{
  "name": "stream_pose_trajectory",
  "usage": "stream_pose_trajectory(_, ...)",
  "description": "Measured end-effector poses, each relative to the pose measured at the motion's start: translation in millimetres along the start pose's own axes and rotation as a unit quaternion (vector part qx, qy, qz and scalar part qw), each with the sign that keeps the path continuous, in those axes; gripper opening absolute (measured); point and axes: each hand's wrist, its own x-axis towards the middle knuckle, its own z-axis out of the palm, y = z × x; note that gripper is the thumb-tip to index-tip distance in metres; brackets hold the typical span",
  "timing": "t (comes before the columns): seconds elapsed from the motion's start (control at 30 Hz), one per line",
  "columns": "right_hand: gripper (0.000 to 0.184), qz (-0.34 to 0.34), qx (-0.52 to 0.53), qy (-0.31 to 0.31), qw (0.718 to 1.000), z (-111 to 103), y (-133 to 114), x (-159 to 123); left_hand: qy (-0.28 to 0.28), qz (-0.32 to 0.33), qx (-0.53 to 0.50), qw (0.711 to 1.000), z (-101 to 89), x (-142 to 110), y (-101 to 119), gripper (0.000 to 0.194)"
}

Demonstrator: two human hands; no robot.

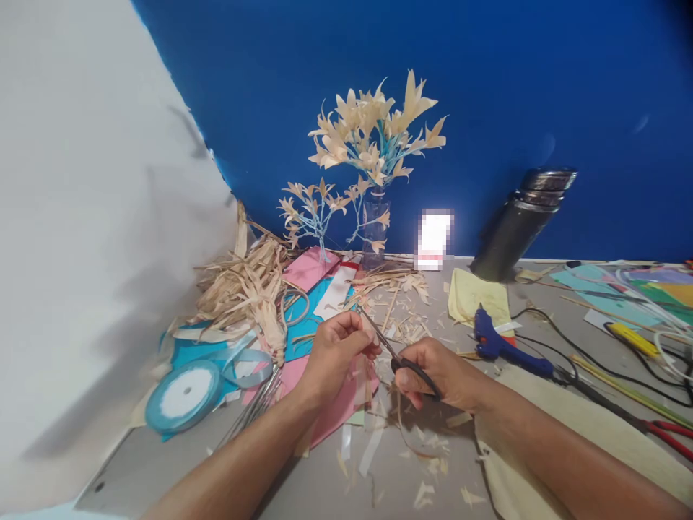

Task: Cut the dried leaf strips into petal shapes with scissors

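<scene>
My right hand (433, 372) is closed round the black handles of a pair of scissors (388, 348), whose blades point up and to the left. Close beside the blades, my left hand (346, 343) is pinched shut, and what lies between its fingers is too small to make out. Pink sheet material (338, 404) lies under the left hand and wrist. Cut pale scraps (403, 325) are scattered behind and around both hands. Beyond them, a clear bottle (376, 224) holds pale husk-like flowers (373, 130) on light blue stems, and a smaller flower spray (319, 209) stands to its left.
Left: a bundle of dried husks (243, 289), a blue ribbon roll (184, 393) and thin wires (254, 408). Right: a blue glue gun (503, 343), a yellow cloth (476, 292), a dark flask (520, 227), red-handled pliers (668, 433) and cables. A blue wall (487, 87) rises behind.
</scene>
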Motion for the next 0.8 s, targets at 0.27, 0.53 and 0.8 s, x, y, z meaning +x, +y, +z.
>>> stream_pose_trajectory(0.27,0.058,0.013,0.038,0.003,0.999,0.9,2.2,0.6,-0.017,0.004,-0.004,1.0,-2.3,1.2,-3.5,0.011)
stream_pose_trajectory(0.53,0.057,-0.013,0.033,-0.016,0.999,0.4,-1.5,-0.4,-0.025,-0.004,-0.026,0.999,-0.6,0.4,-0.1,0.017)
stream_pose_trajectory(0.8,0.056,0.006,0.03,-0.013,0.999,1.8,-6.1,-1.4,-0.008,-0.034,-0.003,0.999,1.7,-3.2,2.7,0.012)
